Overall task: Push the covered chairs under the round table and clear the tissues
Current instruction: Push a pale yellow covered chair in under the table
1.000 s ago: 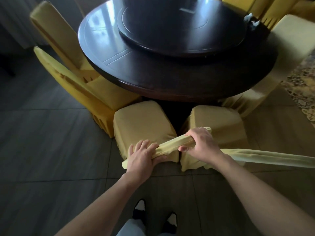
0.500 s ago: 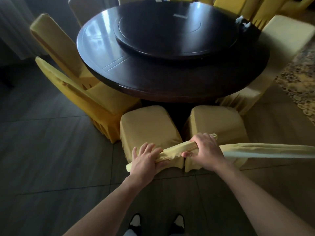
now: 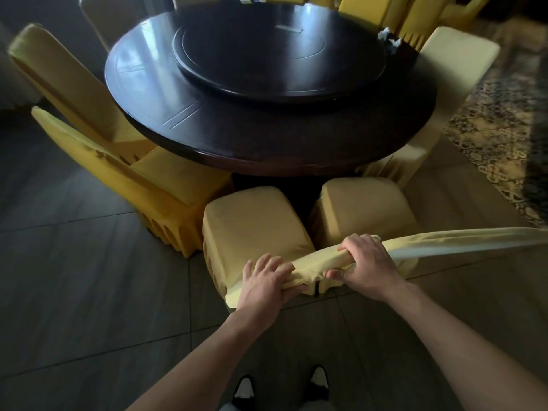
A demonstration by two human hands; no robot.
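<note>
Head view, and I count two pale-yellow fabric-covered chairs right in front of me: the left chair (image 3: 252, 226) and the right chair (image 3: 363, 207), their seats facing the dark round wooden table (image 3: 166, 93) and only their front edges near its rim. My left hand (image 3: 267, 284) grips the top of the left chair's back, fingers curled over bunched cover cloth. My right hand (image 3: 366, 266) is clamped round the top edge of the right chair's back (image 3: 462, 238), which runs off to the right. Two more yellow covered chairs (image 3: 98, 161) stand tucked at the table's left, one cream covered chair (image 3: 444, 69) at its right, and others crowd the far side, too cut off to count. On the table sits one dark round turntable (image 3: 278, 54). The crumpled white tissues (image 3: 390, 40) lie at the far right rim; I make out two lumps. No writing I can read. A patterned carpet (image 3: 504, 120) lies to the right, and two black-and-white shoes (image 3: 244, 387) show below.
</note>
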